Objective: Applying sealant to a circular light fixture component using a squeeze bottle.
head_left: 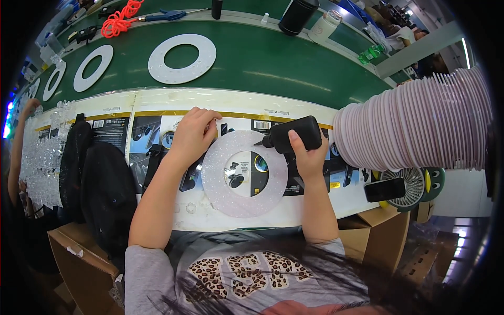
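A flat, speckled pale ring with a round hole lies on the white and printed work surface in front of me. My right hand grips a black squeeze bottle, tilted sideways. The bottle's narrow dark nozzle points left, just over the ring's upper right part. At the ring's upper left edge is my left hand, its fingers bent and drawn together. Whatever those fingers may hold is hidden.
Several pale rings, one a white ring, lie on the green belt beyond. Right stands a tall ring stack, near a phone and a fan. Left are clear plastic pieces, a black bag and another person's arm.
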The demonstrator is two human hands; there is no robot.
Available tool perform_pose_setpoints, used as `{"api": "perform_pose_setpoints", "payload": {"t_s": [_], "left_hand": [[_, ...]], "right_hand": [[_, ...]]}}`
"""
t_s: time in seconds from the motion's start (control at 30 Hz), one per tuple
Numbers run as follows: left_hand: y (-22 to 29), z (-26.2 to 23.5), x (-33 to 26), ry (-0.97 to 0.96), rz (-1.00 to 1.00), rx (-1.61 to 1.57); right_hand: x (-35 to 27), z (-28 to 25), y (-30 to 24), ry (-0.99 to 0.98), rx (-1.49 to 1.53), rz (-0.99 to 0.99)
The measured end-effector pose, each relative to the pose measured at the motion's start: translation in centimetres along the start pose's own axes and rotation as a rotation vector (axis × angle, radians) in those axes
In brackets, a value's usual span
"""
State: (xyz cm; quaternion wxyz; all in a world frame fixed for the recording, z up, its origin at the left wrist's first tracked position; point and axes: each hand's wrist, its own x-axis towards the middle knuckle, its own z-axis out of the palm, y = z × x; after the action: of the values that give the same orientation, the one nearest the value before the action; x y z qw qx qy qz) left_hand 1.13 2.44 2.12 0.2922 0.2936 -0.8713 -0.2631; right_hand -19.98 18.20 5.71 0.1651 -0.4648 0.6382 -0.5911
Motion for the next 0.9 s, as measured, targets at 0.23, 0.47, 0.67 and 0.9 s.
{"api": "perform_pose_setpoints", "payload": {"t_s": [0.23,0.47,0.67,0.9], "left_hand": [[0.13,0.10,-0.10,0.005,0.007,-0.006],[-0.08,-0.03,-0.19,0.010,0.004,-0.008],[0.14,-0.03,0.18,0.001,0.010,0.004],[-0.03,0.09,-0.16,-0.001,0.008,0.008]], "right_hand": [[-0.09,-0.05,0.39,-0.027,-0.001,-0.003],[0.05,0.32,0.29,-0.050,-0.005,0.008],[0.27,0.07,0.18,-0.060,-0.041,-0.016],[-0.07,0.02,0.52,-0.032,0.002,0.020]]}}
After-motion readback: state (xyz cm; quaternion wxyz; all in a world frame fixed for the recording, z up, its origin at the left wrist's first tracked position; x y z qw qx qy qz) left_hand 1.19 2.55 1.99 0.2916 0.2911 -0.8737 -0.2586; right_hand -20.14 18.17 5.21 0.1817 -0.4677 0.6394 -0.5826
